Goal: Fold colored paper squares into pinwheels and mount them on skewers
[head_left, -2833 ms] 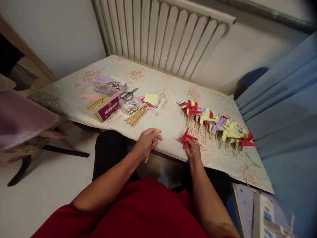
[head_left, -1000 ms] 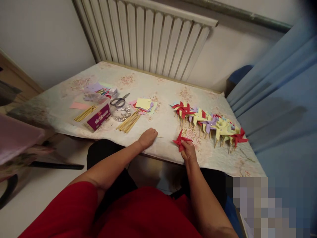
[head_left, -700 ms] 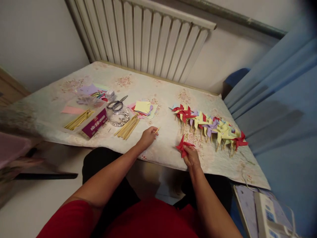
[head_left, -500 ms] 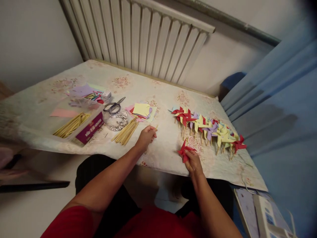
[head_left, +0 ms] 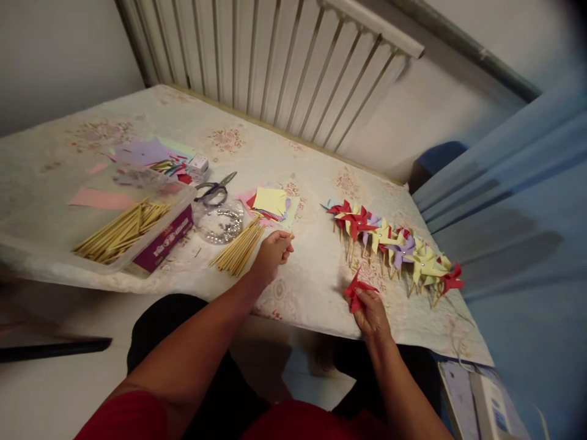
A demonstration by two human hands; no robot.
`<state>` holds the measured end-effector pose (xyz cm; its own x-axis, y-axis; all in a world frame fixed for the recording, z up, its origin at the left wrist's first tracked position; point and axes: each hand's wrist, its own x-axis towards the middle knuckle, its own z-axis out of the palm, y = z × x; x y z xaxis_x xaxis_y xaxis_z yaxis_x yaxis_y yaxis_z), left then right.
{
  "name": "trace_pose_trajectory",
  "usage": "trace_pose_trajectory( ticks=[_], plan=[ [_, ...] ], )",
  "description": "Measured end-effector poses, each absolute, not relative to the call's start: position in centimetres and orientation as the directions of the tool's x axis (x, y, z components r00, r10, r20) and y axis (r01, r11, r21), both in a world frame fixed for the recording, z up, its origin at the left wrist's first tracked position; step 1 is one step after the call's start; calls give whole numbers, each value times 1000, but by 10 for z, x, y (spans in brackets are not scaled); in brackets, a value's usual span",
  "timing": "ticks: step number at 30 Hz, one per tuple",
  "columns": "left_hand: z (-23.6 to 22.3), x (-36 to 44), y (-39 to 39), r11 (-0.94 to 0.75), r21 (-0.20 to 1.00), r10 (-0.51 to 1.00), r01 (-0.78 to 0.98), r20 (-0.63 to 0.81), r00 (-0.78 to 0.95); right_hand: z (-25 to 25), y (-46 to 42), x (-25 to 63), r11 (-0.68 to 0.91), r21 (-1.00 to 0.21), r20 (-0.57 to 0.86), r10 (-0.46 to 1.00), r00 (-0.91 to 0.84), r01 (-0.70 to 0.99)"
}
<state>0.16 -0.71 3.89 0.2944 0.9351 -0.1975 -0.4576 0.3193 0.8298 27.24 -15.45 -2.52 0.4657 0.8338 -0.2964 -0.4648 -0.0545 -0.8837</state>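
Note:
My left hand (head_left: 274, 252) is closed round a thin wooden stick (head_left: 292, 234), and only the stick's tip shows past my fingers. Beside that hand lies a fanned bundle of wooden sticks (head_left: 236, 249). My right hand (head_left: 370, 310) pinches a red paper pinwheel (head_left: 356, 292) near the table's front edge; whether it has a stick is hidden. Just beyond it is a row of finished-looking pinwheels (head_left: 403, 249) in red, yellow and purple, with sticks under them. A stack of coloured paper squares (head_left: 270, 201) sits past my left hand.
On the left a clear plastic box (head_left: 172, 229) with a purple label holds many sticks. Scissors (head_left: 215, 190) lie behind a round clear container (head_left: 220, 223) of small silvery pieces. Paper scraps (head_left: 142, 153) and a small white box (head_left: 199, 164) are farther back. A power strip (head_left: 493, 406) is at lower right.
My left hand went down to the table with the stick, then lifted with less of it showing. My right hand keeps the red pinwheel. The view has shifted.

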Motion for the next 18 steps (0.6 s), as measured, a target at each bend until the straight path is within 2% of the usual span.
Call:
trace_pose_trajectory(
  ticks=[7,18],
  plan=[
    [41,-6,-4,311,800,926,-513,-135,352,-25,-154,272,-59,-892,-302,815,495,-448],
    [40,-8,-5,314,801,925,-509,-138,353,-21,-155,269,-55,-904,-280,825,490,-424]
  ],
)
